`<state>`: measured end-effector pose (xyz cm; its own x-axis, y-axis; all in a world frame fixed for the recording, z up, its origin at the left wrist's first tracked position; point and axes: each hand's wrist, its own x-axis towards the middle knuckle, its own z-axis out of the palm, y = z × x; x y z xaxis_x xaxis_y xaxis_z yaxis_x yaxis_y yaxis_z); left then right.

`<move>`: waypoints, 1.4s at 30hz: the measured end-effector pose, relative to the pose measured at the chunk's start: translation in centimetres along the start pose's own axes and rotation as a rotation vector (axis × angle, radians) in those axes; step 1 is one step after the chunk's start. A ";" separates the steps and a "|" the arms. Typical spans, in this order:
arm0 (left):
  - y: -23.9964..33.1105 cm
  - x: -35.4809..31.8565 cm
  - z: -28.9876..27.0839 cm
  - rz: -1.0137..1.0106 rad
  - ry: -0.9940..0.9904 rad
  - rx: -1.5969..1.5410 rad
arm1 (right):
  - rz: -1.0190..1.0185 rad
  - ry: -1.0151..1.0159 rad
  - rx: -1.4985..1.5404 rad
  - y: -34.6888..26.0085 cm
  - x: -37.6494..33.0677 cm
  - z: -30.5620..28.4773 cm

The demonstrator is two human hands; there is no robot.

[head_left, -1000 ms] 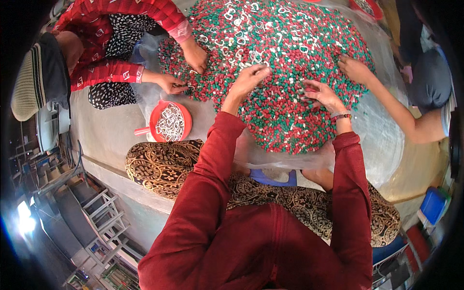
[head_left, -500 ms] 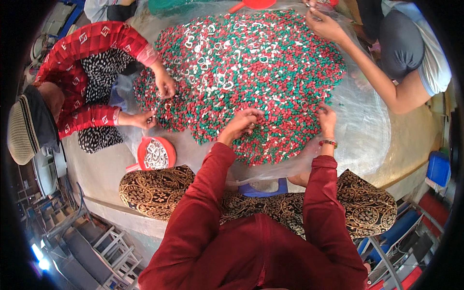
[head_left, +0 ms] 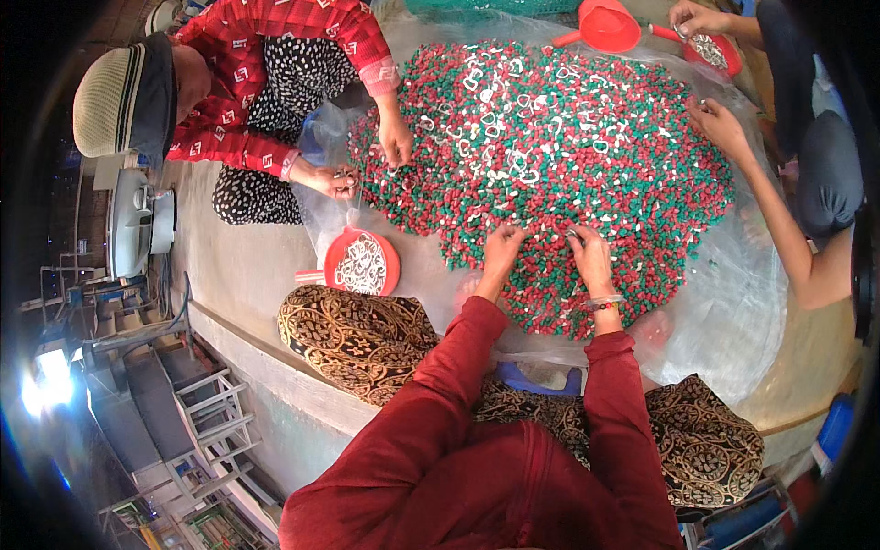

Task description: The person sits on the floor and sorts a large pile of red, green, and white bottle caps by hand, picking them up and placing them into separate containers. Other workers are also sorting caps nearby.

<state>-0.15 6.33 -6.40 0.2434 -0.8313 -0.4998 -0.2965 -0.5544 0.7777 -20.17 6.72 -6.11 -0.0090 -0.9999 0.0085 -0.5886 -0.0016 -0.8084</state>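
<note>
A wide heap of small red, green and white pieces [head_left: 642,192] lies on a clear plastic sheet [head_left: 747,302] before me. White ring-shaped pieces [head_left: 522,165] are scattered across its upper part. My left hand [head_left: 500,255] is over the near left edge of the heap, thumb and fingertips pinched together; what they hold, if anything, is too small to make out. Close by on its right, my right hand [head_left: 591,258] is also closed over the heap, with a small greyish-white piece showing at its fingertips. I cannot tell its kind.
At left, a co-worker's hand [head_left: 335,181] holds white rings above a red dipper [head_left: 393,266] of similar rings. Another co-worker's hand [head_left: 720,128] touches the heap's right edge. Beyond are a red dipper [head_left: 610,26], another with white pieces [head_left: 736,57], and a green basket [head_left: 504,5].
The whole view has shifted, so the scene appears farther right. My right hand has come in from the heap's right side toward my left hand. The right co-worker's hands have moved apart.
</note>
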 end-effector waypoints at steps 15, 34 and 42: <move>4.7 14.9 -2.4 0.861 0.149 0.479 | 0.170 -0.153 -0.226 -1.7 -0.5 -1.2; 0.5 6.1 -1.1 0.410 -0.526 0.936 | -0.089 -0.273 -0.759 -0.5 4.0 -0.6; 3.5 4.6 2.5 0.428 -0.102 0.724 | -0.081 -0.467 -0.502 1.5 1.3 -4.8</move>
<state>-2.40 0.48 -6.99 -0.0989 -0.9559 -0.2765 -0.8707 -0.0514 0.4891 -25.00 5.45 -4.48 0.3337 -0.8976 -0.2880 -0.8770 -0.1835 -0.4442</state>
